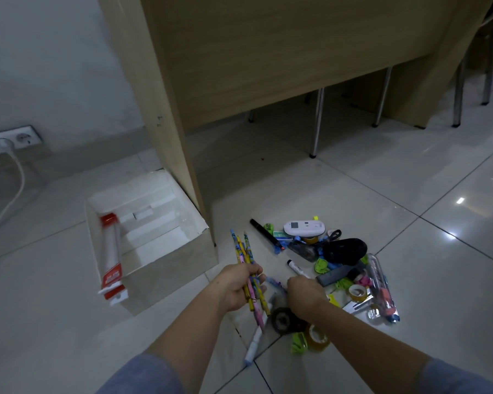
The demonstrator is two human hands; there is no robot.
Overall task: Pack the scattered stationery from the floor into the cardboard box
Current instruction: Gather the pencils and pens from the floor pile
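Tape (317,338): on floor, nearest, unpacked.
Left hand (238,285): gripping bunched pencils (244,251) above floor, beside box.
Right hand (305,294): fingers curled down into pile; grip cannot be told.
Pile (342,251): on floor, right of box.
Box (168,268): open, one red-white pack (112,251) inside.
Progress: early; most remains.

A light wooden desk (268,52) fills the upper middle, its side panel (154,95) reaching down to a pale, glossy tiled floor (382,180). Under the desk, thin metal legs (317,123) stand on the tiles, and more legs (458,95) show at the far right. On the left is a plain white wall (40,52). Low on it sits a double socket (15,139), with a white plug (3,143) in one outlet. Its white cable (13,194) hangs down to the floor. A ceiling light's reflection (460,200) glints on a tile at right.
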